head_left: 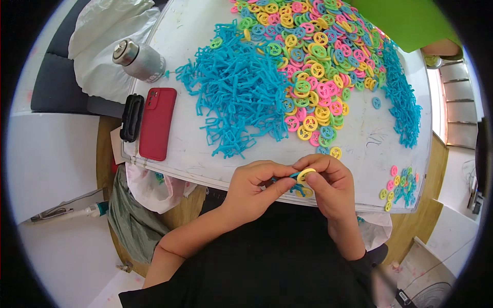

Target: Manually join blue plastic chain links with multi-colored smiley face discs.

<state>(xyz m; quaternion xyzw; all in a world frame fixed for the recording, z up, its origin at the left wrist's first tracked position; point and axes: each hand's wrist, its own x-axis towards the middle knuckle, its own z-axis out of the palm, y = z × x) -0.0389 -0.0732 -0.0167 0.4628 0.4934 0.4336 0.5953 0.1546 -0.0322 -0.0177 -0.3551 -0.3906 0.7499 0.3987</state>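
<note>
Near the table's front edge my two hands meet. My left hand [260, 186] is closed, pinching a blue plastic piece [295, 175] between thumb and fingers. In my right hand [333, 186] a yellow plastic wheel [306, 175] with spokes is gripped by thumb and forefinger, against the end of the blue piece. A second yellow wheel [304, 193] shows just below; whether it is joined to the blue piece I cannot tell. Ahead of my left hand lies a big heap of blue forked plastic pieces [236, 87]. Beside it spreads a heap of pink, yellow, green and blue wheels [321, 66].
A red phone [158, 123], a black case [132, 118] and a metal bottle [141, 61] stand at the table's left. More blue pieces [400, 102] lie at the right, with a small mixed pile [403, 187] near the front corner. A person in green [411, 23] is opposite.
</note>
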